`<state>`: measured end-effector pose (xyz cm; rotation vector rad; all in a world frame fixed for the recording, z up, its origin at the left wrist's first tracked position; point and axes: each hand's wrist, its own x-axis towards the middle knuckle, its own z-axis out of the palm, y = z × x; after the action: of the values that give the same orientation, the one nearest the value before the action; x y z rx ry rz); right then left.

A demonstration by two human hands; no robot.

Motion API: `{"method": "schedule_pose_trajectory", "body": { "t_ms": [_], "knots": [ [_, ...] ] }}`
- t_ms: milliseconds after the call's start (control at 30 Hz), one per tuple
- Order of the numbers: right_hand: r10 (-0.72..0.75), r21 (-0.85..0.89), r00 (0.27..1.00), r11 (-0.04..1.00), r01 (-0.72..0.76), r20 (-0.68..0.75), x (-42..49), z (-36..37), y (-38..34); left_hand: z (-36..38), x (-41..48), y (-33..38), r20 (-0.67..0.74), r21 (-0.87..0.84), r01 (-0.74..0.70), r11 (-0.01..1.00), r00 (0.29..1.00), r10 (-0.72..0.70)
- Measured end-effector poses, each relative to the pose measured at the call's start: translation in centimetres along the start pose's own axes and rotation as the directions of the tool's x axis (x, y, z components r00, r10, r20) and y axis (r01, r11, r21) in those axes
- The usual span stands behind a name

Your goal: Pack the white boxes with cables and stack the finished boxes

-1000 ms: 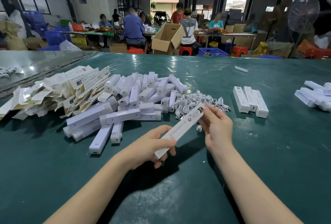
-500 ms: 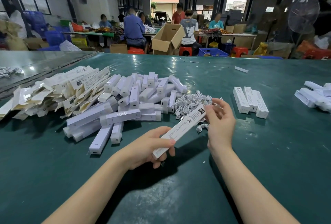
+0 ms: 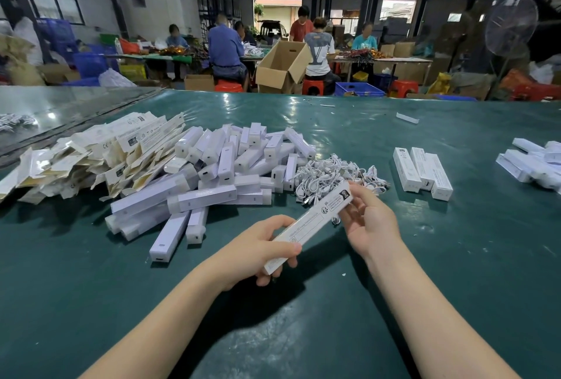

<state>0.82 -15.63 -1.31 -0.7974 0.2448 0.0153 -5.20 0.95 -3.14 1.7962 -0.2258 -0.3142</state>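
Observation:
A long white box (image 3: 309, 225) with printed labels is tilted between my hands above the green table (image 3: 455, 272). My left hand (image 3: 261, 249) grips its near end. My right hand (image 3: 368, 218) holds its far end, fingers curled at the top flap, and a bit of white cable shows under the palm. Behind the box lies a heap of coiled white cables (image 3: 331, 174). A big pile of white lamp bars (image 3: 218, 175) lies to the left. Three closed white boxes (image 3: 422, 172) lie side by side to the right.
Flattened, unfolded cartons (image 3: 100, 154) are heaped at the far left. More white boxes (image 3: 534, 163) lie at the right edge. A loose white strip (image 3: 407, 118) lies far back on the table. Several people sit at tables beyond, next to an open cardboard carton (image 3: 282, 67).
My right hand came back from the cable heap to the far end of the box. The left hand kept its grip and the box stayed nearly still.

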Motion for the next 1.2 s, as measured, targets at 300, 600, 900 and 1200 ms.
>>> {"method": "schedule_pose_trajectory", "body": {
  "t_ms": [300, 600, 900, 1200],
  "knots": [
    [-0.095, -0.051, 0.982, 0.993, 0.105, 0.166, -0.4, 0.6, 1.8, -0.1, 0.3, -0.3, -0.067, -0.088, 0.001, 0.996, 0.998, -0.007],
    [-0.156, -0.077, 0.965, 0.981, 0.176, 0.212, -0.5, 0.8, 2.1, 0.6, 0.0, -0.1, -0.148, -0.015, -0.059, 0.998, 0.987, 0.056],
    [-0.169, -0.621, 0.859, 0.625, 0.473, 0.483, -2.1, 1.7, 4.7, 1.1, 0.8, -0.3, -0.416, 0.176, -0.183, 0.967, 0.877, 0.241],
    [-0.288, -0.686, 0.673, 0.07, 0.724, 0.681, -1.8, 1.3, 4.2, 1.9, 1.6, -1.2, -0.497, 0.239, -0.217, 0.946, 0.81, 0.311]
  ]
}}
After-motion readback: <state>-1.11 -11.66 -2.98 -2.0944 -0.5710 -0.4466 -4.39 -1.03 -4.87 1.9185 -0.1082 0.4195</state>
